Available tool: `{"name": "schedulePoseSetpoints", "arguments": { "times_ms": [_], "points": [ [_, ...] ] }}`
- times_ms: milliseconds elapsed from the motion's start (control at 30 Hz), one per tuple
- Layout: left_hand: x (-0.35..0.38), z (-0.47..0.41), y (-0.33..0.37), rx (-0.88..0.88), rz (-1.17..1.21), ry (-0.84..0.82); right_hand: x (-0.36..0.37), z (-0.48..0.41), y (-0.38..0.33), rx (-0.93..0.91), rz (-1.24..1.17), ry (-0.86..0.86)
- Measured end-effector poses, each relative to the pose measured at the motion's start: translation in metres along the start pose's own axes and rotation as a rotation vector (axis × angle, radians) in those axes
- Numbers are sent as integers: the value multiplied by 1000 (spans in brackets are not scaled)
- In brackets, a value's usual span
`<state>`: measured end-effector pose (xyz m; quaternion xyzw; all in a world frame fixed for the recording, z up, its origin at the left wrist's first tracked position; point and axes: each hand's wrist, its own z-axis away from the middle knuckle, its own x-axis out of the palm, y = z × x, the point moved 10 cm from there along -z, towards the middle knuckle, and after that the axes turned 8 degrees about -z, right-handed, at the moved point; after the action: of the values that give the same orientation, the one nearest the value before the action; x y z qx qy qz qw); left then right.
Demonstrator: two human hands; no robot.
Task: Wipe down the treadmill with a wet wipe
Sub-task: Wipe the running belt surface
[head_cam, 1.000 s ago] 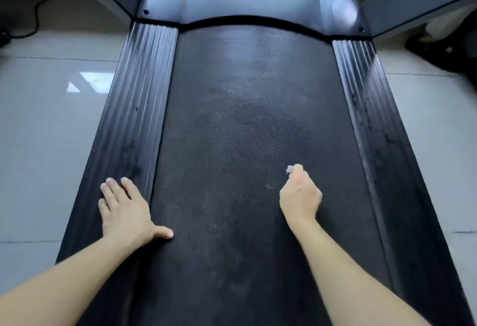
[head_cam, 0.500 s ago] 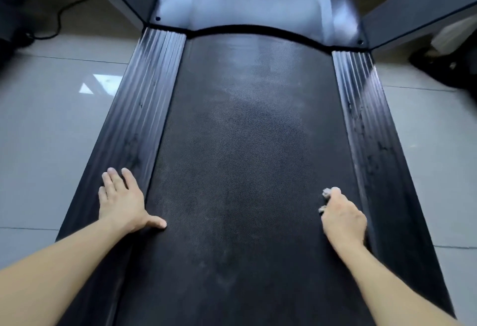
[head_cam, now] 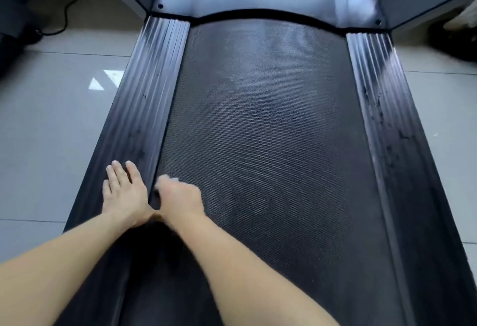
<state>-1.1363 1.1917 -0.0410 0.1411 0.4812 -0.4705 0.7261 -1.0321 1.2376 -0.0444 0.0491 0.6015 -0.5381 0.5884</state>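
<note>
- The person is working through the wiping step: the right hand (head_cam: 179, 196) is pressing down on the black textured running belt (head_cam: 271, 144) of the treadmill, at the belt's left edge, towards the person's end
- Its fingers are curling under and seem to be pinching a small white wet wipe (head_cam: 168, 178), which is showing only as a pale, motion-blurred smear at the fingertips
- The left hand (head_cam: 124, 191) is lying flat with straight, spread fingers, holding nothing and bracing on the black ribbed left side rail (head_cam: 154, 80), just beside the right hand
- Dark smudges are showing on the black ribbed right side rail (head_cam: 379, 119), so the job is looking only partway done
- The next move is calling for a firm sweep back across the belt or onto a rail, with the wipe pressed flat under the fingers
- No containers are showing anywhere in view, nor any wipe packet
</note>
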Motion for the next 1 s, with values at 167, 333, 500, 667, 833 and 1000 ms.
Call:
{"name": "schedulePoseSetpoints", "arguments": {
  "times_ms": [167, 333, 500, 667, 833, 1000],
  "points": [
    [1, -1, -2, -15, -15, -34, -6, 11, 17, -113, 49, -58],
    [0, 0, -1, -20, -31, -71, -115, 117, 214, 409, 58, 310],
    [-4, 4, -1, -20, -27, -77, -187, 268, 340, 890, 226, 431],
    [-9, 7, 4, -7, -35, -59, -174, 240, 322, 959, 35, 519],
    [-13, 30, 2, -31, 16, 49, -128, 132, 230, 729, -298, 478],
    [27, 92, -31, -133, 85, 89, -37, 30, 69, 311, -248, 102]
  ]
}}
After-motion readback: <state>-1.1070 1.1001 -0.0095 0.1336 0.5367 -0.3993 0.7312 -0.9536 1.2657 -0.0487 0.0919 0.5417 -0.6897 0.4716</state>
